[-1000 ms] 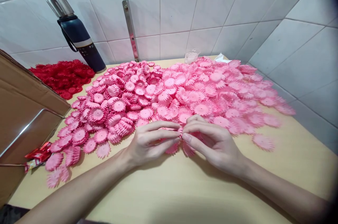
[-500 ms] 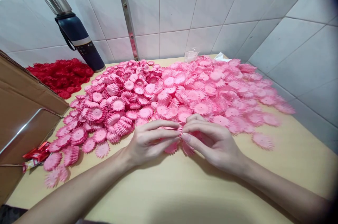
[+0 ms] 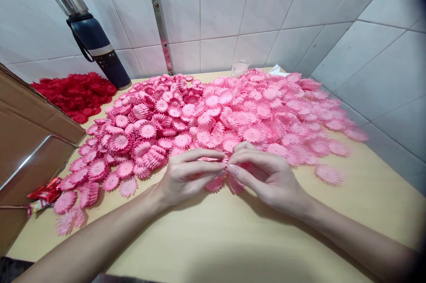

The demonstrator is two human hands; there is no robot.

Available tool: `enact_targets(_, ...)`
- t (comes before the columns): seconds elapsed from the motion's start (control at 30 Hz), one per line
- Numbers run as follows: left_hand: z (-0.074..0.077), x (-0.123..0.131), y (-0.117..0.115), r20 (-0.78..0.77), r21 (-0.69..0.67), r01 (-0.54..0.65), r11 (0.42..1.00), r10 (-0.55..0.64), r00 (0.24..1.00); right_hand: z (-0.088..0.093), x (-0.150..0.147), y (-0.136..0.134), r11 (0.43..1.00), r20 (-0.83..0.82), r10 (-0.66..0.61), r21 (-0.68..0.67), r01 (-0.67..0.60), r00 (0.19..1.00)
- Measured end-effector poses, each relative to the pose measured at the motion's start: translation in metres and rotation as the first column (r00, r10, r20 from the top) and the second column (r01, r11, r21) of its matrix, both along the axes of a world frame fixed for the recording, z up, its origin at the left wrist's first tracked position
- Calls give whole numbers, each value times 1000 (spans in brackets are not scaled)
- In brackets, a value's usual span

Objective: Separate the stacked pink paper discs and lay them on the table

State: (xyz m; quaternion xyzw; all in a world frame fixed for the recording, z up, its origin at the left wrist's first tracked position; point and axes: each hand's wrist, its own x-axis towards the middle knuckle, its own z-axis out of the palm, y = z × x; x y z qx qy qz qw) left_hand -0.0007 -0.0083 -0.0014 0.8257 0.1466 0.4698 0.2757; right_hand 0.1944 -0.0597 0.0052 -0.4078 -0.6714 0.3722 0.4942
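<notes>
Side by side at the near edge of a big heap of pink scalloped flower-petal discs, my two hands almost meet at the fingertips. My left hand is closed in a pinch, fingers stretched toward the right. Facing it, my right hand pinches with thumb and forefinger. Between them is a pink petal disc, mostly covered by my fingers. A second pink disc edge shows below my right fingertips; I cannot tell whether it is a separate piece or which hand bears it.
A pile of red petal discs lies at the back left beside a dark blue flask. A cardboard box stands at the left, near a red wrapper. A clear plastic cup sits behind the heap, against the tiled wall.
The view has shifted very slightly. Both hands keep the same pinch at the same spot before the heap.
</notes>
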Motion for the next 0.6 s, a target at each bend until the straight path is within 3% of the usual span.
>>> enact_targets(0.6, 2, -1, 3, -3, 40, 34, 999, -34, 999, 1, -1, 0, 1000, -48, 23, -2, -23, 999)
